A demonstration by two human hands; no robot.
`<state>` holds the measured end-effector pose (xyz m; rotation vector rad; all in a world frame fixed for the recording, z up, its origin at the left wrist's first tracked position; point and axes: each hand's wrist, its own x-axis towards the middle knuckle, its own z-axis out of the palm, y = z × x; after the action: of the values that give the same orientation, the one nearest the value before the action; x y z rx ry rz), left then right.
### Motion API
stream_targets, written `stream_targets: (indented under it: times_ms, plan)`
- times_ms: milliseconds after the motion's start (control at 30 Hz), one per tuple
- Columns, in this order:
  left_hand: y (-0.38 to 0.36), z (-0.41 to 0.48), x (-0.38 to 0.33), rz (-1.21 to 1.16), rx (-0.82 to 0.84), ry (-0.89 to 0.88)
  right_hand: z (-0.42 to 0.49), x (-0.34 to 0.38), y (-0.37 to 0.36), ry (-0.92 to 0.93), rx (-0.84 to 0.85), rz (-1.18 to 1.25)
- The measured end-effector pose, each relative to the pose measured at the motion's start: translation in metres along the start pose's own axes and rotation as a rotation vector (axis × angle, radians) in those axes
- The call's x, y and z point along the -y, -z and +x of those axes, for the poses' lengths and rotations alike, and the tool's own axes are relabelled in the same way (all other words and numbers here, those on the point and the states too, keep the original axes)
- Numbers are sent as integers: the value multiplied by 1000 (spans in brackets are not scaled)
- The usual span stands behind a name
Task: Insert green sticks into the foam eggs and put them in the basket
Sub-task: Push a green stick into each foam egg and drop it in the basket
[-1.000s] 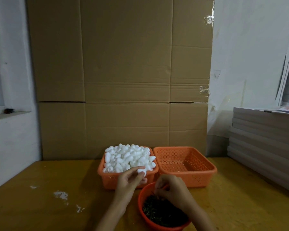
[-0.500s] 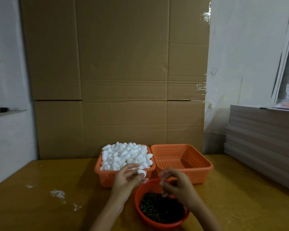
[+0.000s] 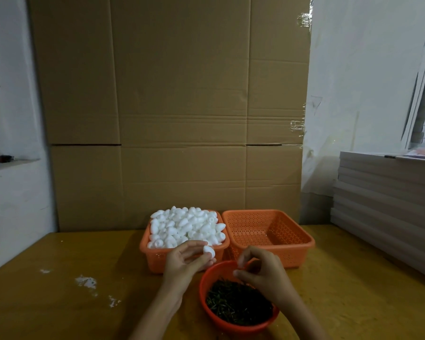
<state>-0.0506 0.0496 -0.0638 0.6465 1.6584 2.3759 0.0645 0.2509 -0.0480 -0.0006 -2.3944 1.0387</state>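
My left hand pinches a white foam egg at its fingertips, in front of the orange basket heaped with foam eggs. My right hand hovers over the far rim of the red bowl of dark green sticks. Its fingers are curled, and thumb and forefinger pinch what looks like a thin green stick, barely visible. The two hands are a short gap apart. A second orange basket stands to the right and holds nothing.
Everything sits on a yellow-brown wooden table. White foam crumbs lie at the left. A cardboard sheet stands behind the baskets. Stacked grey boards run along the table's right side.
My right hand has lifted out of the stick bowl and now sits above its far rim. My left hand keeps the egg and has barely shifted.
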Motion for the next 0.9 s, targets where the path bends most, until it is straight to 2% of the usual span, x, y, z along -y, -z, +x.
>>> stream_targets:
  times_ms: [300,567,900]
  plan:
    - [-2,-1,0,-25,22,32,0,-2,2,11,14,-46]
    - [-1,-3,0,155,2,-4,-2,-2,2,19,-17,-30]
    - [-4,-1,1,8,45,11,-3,1,-4,21,3,-17]
